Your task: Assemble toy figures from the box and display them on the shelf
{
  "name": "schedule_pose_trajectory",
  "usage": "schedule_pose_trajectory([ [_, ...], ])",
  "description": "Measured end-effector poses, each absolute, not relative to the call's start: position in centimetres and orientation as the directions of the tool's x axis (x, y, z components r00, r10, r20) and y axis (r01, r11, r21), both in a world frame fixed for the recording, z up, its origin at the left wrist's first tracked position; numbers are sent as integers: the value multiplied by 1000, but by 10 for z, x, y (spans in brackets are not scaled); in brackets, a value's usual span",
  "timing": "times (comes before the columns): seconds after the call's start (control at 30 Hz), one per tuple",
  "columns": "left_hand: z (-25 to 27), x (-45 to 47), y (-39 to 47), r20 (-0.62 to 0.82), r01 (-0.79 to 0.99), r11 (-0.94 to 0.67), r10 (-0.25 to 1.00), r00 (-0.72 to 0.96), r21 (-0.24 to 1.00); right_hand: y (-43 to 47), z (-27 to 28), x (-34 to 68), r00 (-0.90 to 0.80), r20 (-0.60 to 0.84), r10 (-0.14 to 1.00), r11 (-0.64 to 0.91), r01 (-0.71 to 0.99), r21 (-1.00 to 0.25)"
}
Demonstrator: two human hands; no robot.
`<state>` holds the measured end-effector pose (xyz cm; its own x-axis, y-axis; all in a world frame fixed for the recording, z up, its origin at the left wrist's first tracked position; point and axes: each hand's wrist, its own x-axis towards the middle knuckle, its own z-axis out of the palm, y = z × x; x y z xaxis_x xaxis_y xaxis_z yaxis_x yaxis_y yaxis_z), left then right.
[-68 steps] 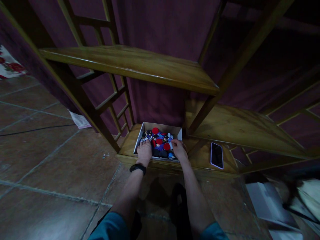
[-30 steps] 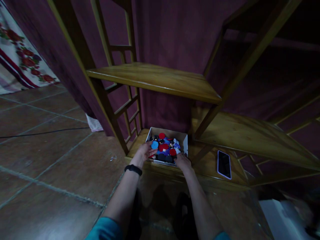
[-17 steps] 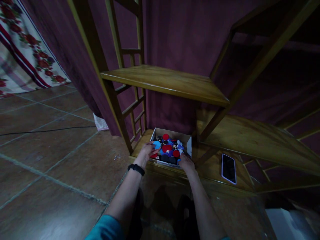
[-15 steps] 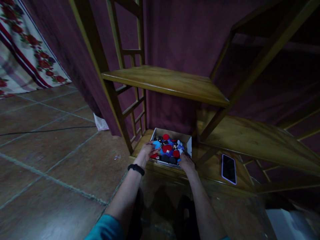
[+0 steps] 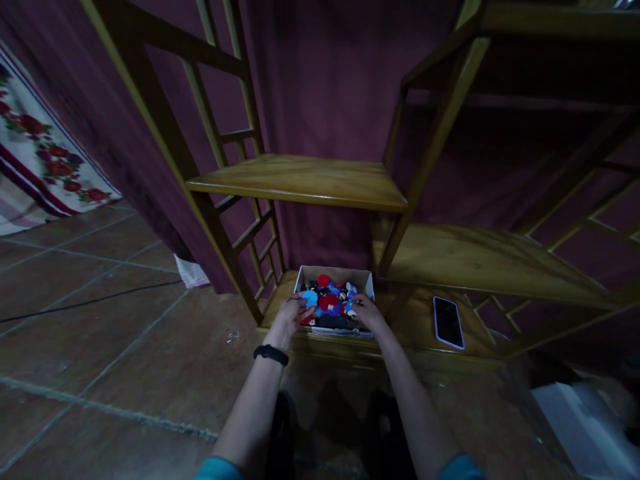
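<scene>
OK so I'm standing here watching, and the right hand [image 5: 369,313] is what just changed. About half a second ago it was tucked low in the 4 o'clock corner of the open white cardboard box with brown insides [image 5: 345,273]; now it's drawn up and inward. Its bent fingertips are at a small pale-blue piece [image 5: 349,308], roughly 4 o'clock from the middle, which partly hides a red round. Pinched or only touched? Can't tell from here, sorry.

Left hand [image 5: 287,319] hasn't changed its grip: coming in from 8 o'clock, it's got a flat bright-blue round disc [image 5: 310,298] between its fingers, over the pile at 9 o'clock. The two hands are apart, with the pile between them.

So my read: the left is just keeping its disc ready while the right does the sorting through, and nothing has left the box yet.

The rest of the heap looks untouched: a flat red round disc [image 5: 323,280] up near 11, dark round pieces [image 5: 333,321] along 6 o'clock. The box sits on the glossy wooden bottom shelf [image 5: 405,327], and a dark-screened phone with a lilac edge [image 5: 449,323] lies well off, just past 3 o'clock.
</scene>
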<state>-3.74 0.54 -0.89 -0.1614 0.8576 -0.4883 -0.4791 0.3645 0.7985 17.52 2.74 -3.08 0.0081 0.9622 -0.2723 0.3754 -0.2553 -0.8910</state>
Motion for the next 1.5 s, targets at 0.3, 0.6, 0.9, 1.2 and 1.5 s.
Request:
schedule_pose_trajectory([
  [0.3, -3, -37, -9, -472, -447, 361, 866, -166, 819, 20, -21, 180, 49, -390, 920, -366, -249, -897],
  [0.6, -3, -36, -23, -451, -445, 311, 857, -250, 839, 6, -21, 181, -225, -515, 827, -530, -620, -579],
  [0.9, -2, -32, -45, -441, -408, 335, 875, -199, 849, -14, -16, 171, -336, -532, 777, -581, -707, -403],
  [1.2, -15, -48, -55, -324, -105, 312, 821, -470, 944, -28, -9, 191, -196, -533, 823, -513, -658, -551],
  [1.5, -33, -59, -57, -109, 800, 248, 968, -226, 547, -43, -25, 200, 11, -387, 922, -342, 490, -801],
])
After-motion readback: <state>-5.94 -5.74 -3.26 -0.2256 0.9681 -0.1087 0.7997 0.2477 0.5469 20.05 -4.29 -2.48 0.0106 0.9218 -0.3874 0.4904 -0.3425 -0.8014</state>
